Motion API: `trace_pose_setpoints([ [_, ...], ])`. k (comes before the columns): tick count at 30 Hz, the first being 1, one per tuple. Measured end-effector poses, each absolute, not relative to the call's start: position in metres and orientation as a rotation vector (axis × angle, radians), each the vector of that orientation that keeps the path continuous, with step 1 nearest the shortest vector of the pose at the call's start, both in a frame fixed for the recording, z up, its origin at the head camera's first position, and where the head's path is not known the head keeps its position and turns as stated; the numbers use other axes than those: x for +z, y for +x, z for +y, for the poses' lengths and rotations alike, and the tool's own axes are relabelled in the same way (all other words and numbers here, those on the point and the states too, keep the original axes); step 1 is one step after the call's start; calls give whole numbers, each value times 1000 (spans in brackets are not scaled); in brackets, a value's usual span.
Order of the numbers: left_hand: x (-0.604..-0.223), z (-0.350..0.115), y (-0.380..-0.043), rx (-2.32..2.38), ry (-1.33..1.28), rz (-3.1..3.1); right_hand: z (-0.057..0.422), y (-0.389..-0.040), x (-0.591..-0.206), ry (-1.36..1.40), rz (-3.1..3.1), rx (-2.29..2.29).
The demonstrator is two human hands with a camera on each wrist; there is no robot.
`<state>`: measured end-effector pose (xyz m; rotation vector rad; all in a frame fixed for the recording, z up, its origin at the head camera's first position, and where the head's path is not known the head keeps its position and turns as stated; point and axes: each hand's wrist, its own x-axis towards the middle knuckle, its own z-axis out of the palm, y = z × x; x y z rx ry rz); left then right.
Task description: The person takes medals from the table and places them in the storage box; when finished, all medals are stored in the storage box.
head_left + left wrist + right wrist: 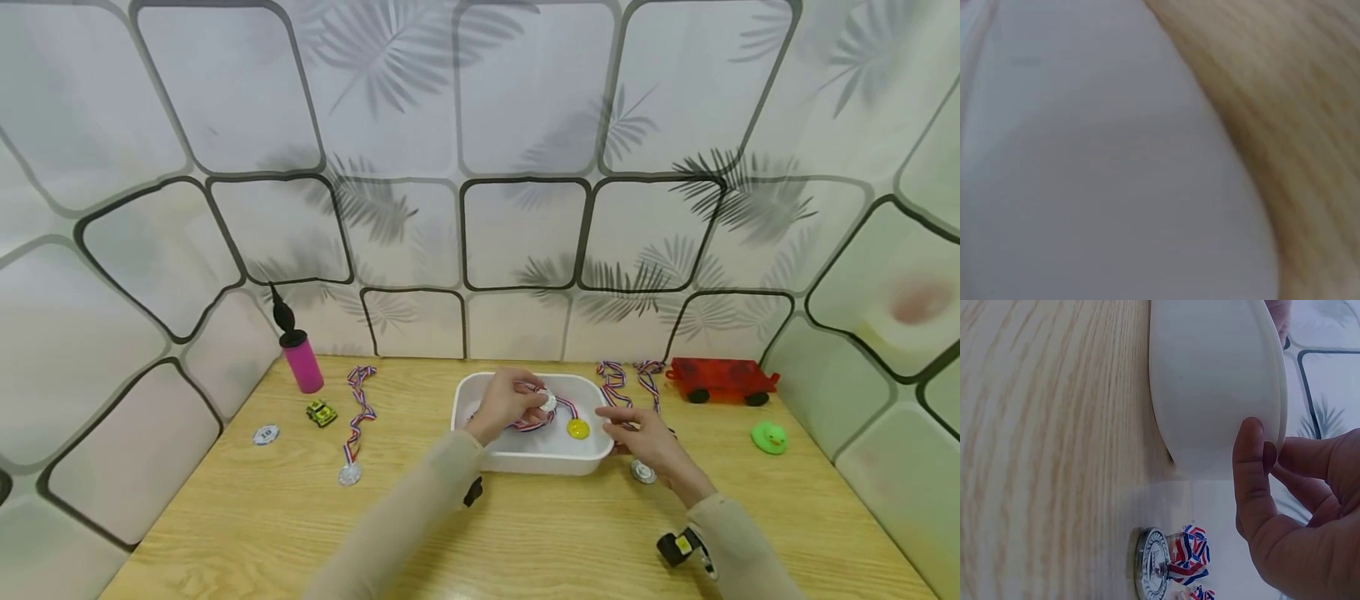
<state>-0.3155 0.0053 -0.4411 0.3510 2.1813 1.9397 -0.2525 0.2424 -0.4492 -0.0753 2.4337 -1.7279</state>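
Observation:
My left hand reaches over the white plastic tub and pinches a silver medal by its edge. Below the fingers, striped red, white and blue ribbons lie bunched in the tub. A gold medal rests on the tub floor to the right. At the tub's right end, my right hand holds the rim, with fingers on both sides of it in the right wrist view. A silver medal with a ribbon lies on the table beside that hand. Only the tub's blurred wall fills most of the left wrist view.
Another silver medal with a stretched ribbon lies left of the tub. Further left are a toy car, a poker chip and a pink cylinder with a black top. Rightward stand a red wheeled toy and a green duck.

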Motion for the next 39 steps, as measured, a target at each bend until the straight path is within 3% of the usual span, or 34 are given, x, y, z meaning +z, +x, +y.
trace_pose_setpoints([
  [18,-454,23,-312,1674,170,2338,242,-252,-447,-86,2434,-1722],
  [39,-456,23,-311,1641,284,2317,241,-251,-448,-61,2439,-1713],
])
